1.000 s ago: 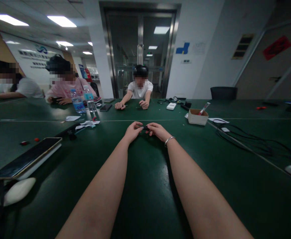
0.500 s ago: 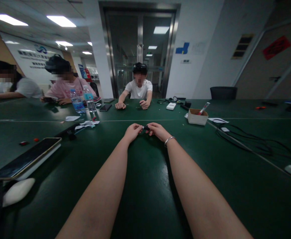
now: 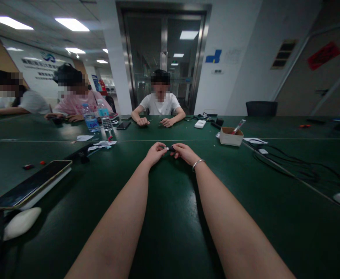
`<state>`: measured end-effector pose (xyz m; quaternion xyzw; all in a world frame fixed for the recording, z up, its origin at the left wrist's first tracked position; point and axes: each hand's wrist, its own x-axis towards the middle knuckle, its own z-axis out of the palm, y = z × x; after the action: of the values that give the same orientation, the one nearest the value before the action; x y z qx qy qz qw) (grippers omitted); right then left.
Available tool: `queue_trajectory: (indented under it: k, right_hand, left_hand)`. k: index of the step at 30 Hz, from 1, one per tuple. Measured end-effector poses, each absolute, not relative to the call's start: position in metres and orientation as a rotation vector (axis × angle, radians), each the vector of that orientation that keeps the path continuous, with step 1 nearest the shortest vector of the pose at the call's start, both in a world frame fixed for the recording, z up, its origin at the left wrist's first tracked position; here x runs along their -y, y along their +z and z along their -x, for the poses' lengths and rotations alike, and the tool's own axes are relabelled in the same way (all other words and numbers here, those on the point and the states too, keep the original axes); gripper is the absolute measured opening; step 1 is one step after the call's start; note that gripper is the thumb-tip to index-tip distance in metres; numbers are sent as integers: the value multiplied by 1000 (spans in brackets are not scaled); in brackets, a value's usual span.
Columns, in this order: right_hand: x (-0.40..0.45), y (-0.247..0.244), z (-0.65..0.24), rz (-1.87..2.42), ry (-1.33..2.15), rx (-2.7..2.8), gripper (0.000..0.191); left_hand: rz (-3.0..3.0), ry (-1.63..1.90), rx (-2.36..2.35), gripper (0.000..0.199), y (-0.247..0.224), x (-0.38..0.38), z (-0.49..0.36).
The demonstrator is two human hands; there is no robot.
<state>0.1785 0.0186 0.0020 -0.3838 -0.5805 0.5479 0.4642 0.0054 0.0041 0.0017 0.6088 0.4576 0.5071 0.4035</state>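
A small dark object point(image 3: 171, 148) with a silvery end is held between my two hands, just above the green table point(image 3: 170, 217). My left hand point(image 3: 156, 153) pinches its silvery left end between thumb and fingers. Closed around its dark right end is my right hand point(image 3: 184, 153), with a silver bangle at the wrist. The object is too small to make out what it is.
Left lie a phone point(image 3: 33, 184) on a white box, a white rounded object point(image 3: 23, 224) and papers point(image 3: 101, 145). Two water bottles point(image 3: 90, 119) stand behind. Right are a small box point(image 3: 230, 137) and black cables point(image 3: 289, 164). A person point(image 3: 159, 100) sits opposite; others sit left.
My hands stay almost in place, with slightly more of the silvery end showing. The person opposite has shifted a little and spread the elbows outward.
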Motion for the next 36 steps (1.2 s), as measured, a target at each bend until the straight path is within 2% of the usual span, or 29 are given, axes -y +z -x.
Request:
queue_trajectory:
  k: [4,36]
  right_hand:
    - [-20,1,-179,939,1339,1423,6]
    - [-20,1,-179,952,1312,1454,8]
  left_hand:
    - [-1499,1272,-1187,12,2,-5,-6]
    - [-1504,1237,-1176,19,7,0,-6]
